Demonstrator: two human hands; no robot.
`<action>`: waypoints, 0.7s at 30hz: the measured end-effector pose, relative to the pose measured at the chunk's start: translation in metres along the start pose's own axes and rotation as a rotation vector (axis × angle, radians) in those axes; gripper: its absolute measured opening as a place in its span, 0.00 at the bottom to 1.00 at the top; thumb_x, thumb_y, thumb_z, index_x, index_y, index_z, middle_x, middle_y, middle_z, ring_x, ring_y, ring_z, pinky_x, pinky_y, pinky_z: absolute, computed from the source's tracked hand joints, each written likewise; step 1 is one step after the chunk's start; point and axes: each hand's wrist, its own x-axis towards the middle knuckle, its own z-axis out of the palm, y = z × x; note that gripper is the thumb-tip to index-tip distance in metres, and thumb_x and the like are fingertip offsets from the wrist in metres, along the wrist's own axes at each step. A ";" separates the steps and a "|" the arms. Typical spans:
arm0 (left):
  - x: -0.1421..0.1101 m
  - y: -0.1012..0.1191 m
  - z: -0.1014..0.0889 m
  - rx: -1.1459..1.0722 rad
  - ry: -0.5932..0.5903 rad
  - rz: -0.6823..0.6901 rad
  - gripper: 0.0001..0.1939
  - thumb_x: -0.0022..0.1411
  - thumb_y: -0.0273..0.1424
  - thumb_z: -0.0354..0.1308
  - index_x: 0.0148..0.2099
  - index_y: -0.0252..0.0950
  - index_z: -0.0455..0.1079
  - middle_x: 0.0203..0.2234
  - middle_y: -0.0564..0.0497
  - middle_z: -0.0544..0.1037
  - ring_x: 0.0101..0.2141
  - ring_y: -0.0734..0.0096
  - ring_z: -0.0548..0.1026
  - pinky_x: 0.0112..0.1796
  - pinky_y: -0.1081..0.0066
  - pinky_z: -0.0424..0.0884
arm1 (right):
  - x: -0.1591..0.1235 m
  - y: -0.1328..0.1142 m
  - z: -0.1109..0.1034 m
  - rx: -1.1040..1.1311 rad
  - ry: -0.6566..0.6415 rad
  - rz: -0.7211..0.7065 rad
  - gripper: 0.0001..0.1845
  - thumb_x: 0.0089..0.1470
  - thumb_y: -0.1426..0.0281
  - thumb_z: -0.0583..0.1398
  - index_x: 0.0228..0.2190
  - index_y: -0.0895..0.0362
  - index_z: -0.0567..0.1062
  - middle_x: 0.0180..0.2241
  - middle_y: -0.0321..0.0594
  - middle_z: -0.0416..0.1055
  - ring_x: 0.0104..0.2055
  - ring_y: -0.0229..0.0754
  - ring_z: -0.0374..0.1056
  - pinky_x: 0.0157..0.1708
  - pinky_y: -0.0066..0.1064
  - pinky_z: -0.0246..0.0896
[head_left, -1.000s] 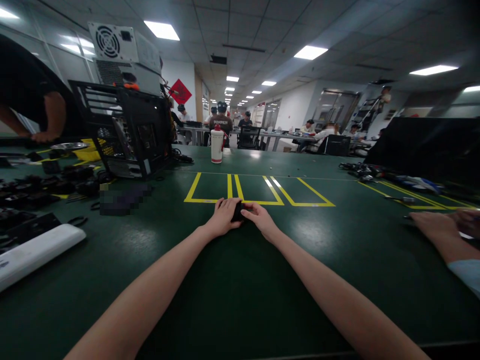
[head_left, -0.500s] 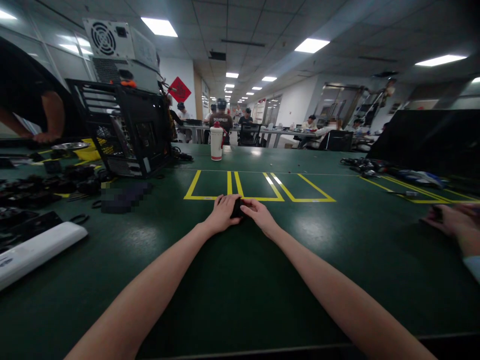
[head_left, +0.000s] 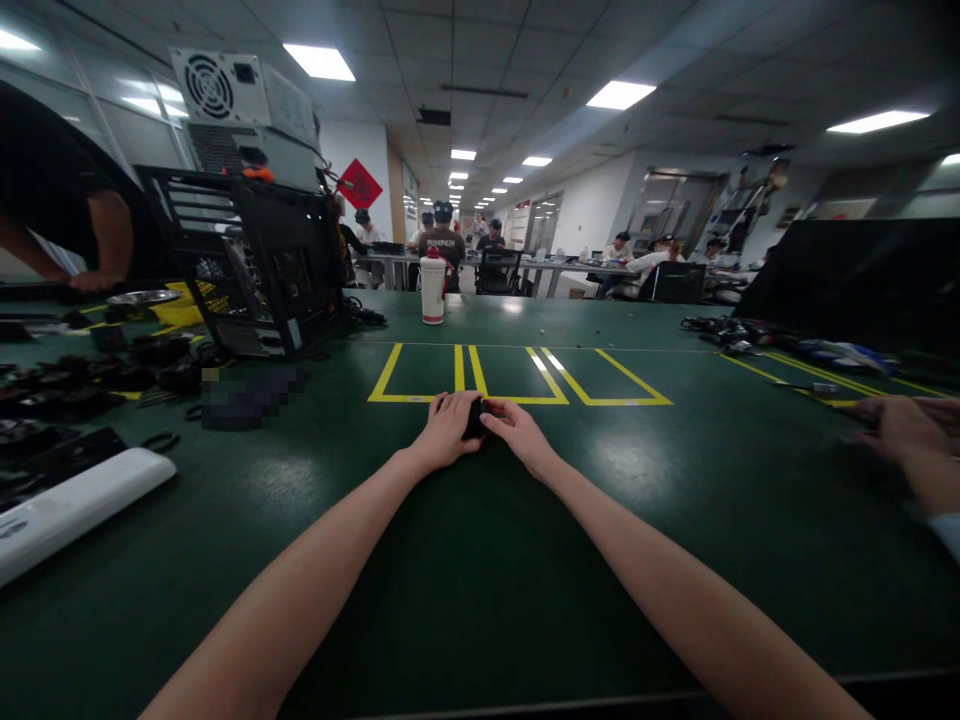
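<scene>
Between my two hands is a small black object [head_left: 475, 418], low over the green table [head_left: 480, 560]; its kind does not show. My left hand [head_left: 448, 428] is closed around its left side, fingers over the top and thumb near the bottom. On the other side, my right hand [head_left: 517, 428] has its thumb and fingertips pressed against the object's right edge. Both hands are just on the near side of the yellow tape outlines [head_left: 517, 400]. Most of the object is hidden by my fingers.
To the left stand a black computer case [head_left: 255, 260] with power supplies [head_left: 240, 110] on top, dark parts [head_left: 135, 365] and a white long device [head_left: 82, 510]. A cup [head_left: 433, 290] stands beyond the tape. Another person's hand [head_left: 911, 440] is at the right, near cables [head_left: 724, 330].
My hands keep nearly the same grip and place on the black object. At the right, the other person's hand has shifted slightly and is blurred.
</scene>
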 end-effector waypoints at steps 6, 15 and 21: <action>0.000 0.002 -0.002 0.009 -0.011 -0.002 0.30 0.46 0.29 0.56 0.51 0.37 0.48 0.45 0.47 0.62 0.48 0.60 0.60 0.51 0.57 0.48 | -0.002 -0.003 -0.001 0.091 -0.088 -0.022 0.18 0.40 0.70 0.61 0.37 0.56 0.67 0.39 0.38 0.67 0.42 0.39 0.65 0.46 0.35 0.57; -0.002 0.001 -0.004 0.005 -0.015 -0.042 0.30 0.45 0.29 0.55 0.51 0.38 0.48 0.45 0.46 0.62 0.47 0.57 0.60 0.48 0.57 0.51 | -0.002 -0.004 0.005 0.027 -0.096 0.021 0.19 0.40 0.70 0.61 0.38 0.56 0.67 0.36 0.38 0.68 0.39 0.39 0.66 0.45 0.37 0.58; -0.004 0.002 -0.008 -0.002 -0.033 -0.037 0.29 0.46 0.30 0.55 0.51 0.38 0.49 0.45 0.46 0.62 0.46 0.58 0.61 0.48 0.57 0.52 | -0.001 -0.004 0.004 0.122 -0.126 0.011 0.18 0.38 0.71 0.62 0.35 0.55 0.67 0.37 0.37 0.68 0.42 0.38 0.65 0.47 0.36 0.56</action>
